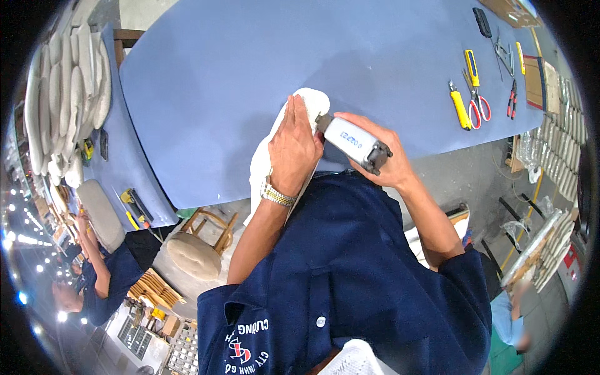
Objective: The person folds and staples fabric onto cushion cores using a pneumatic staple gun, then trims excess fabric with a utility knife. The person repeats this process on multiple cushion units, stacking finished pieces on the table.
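A long padded piece point(314, 100) in white cover lies at the near edge of a blue-topped table point(250, 56), its rounded end pointing away from me. My left hand point(292, 149) rests on it with the fingers stretched out flat. In my right hand point(392, 150) is a staple gun point(350, 139) with a pale body and black end, its nose against the padded piece beside my left fingers. The fingers around its handle are partly hidden by the tool.
On the table's right are a yellow-handled cutter point(460, 109), red-handled scissors point(479, 111), a yellow screwdriver point(471, 67) and red pliers point(512, 100). Pale cushions point(69, 94) are stacked at left. A round stool point(194, 256) stands below. A co-worker point(106, 275) holds a grey cushion point(100, 215).
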### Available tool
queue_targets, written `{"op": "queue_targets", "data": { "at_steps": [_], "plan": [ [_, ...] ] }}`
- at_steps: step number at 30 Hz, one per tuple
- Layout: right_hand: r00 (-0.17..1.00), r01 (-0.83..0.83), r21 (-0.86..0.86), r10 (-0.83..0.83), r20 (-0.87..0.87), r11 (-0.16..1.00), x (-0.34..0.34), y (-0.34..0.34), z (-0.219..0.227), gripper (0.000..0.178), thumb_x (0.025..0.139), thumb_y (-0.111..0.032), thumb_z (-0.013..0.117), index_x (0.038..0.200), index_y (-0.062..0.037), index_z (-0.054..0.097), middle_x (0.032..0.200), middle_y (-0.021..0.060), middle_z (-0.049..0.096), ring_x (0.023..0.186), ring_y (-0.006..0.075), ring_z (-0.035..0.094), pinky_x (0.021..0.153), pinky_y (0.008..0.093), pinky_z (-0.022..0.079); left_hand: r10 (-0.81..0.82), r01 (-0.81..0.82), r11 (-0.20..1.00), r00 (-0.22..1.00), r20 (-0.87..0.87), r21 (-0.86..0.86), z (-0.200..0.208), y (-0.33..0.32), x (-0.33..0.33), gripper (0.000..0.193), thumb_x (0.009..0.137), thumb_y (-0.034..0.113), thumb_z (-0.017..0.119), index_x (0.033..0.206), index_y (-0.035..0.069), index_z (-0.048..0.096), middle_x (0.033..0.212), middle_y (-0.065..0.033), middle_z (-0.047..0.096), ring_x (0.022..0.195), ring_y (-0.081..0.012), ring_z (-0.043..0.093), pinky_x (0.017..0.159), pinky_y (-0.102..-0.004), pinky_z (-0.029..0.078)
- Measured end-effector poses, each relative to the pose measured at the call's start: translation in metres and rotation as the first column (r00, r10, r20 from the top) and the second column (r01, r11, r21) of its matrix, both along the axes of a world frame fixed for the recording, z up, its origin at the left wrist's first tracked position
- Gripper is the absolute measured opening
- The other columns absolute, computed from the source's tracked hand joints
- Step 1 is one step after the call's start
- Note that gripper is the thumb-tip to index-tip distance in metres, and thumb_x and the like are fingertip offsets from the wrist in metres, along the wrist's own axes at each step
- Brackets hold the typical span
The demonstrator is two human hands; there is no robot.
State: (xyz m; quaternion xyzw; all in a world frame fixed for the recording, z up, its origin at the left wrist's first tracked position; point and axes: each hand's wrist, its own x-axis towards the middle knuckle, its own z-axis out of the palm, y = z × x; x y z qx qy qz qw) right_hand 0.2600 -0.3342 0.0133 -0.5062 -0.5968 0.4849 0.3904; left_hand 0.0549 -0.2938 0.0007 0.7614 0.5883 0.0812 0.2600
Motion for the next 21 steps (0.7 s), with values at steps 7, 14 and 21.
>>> {"op": "queue_targets", "data": {
  "at_steps": [7, 14, 21],
  "plan": [
    [0.998, 0.036, 0.013, -0.036, -0.043, 0.999, 0.002, -0.012, -0.003, 0.067, 0.076, -0.007, 0.076, 0.142, -0.0061, 0.061, 0.136, 0.0170, 0.068, 0.123, 0.0325, 0.068, 0.104, 0.0401, 0.054, 0.008, -0.009, 0.999, 0.999, -0.037, -0.040, 0.005, -0.001, 0.006, 0.073, 0.081, 0.004, 0.069, 0.147, -0.011, 0.041, 0.146, -0.0360, 0.052, 0.130, -0.0450, 0.059, 0.102, -0.0472, 0.055],
    [0.998, -0.010, -0.044, 0.007, -0.063, 0.999, -0.003, -0.003, -0.003, 0.066, 0.075, -0.005, 0.077, 0.140, -0.0077, 0.062, 0.134, 0.0161, 0.069, 0.121, 0.0315, 0.069, 0.102, 0.0394, 0.055, 0.012, -0.012, 1.000, 1.000, -0.002, -0.028, -0.001, 0.002, 0.006, 0.065, 0.081, -0.003, 0.064, 0.143, -0.012, 0.045, 0.143, -0.0356, 0.055, 0.130, -0.0450, 0.059, 0.103, -0.0481, 0.054],
    [0.997, -0.079, -0.170, 0.078, -0.014, 0.982, -0.002, 0.016, 0.021, 0.070, 0.070, -0.006, 0.081, 0.137, -0.0094, 0.061, 0.128, 0.0148, 0.071, 0.116, 0.0324, 0.071, 0.098, 0.0394, 0.055, -0.019, 0.024, 0.996, 0.998, 0.055, -0.089, 0.006, 0.007, 0.005, 0.070, 0.080, -0.003, 0.065, 0.145, -0.013, 0.043, 0.146, -0.0358, 0.052, 0.136, -0.0451, 0.054, 0.110, -0.0487, 0.050]
  ]
}}
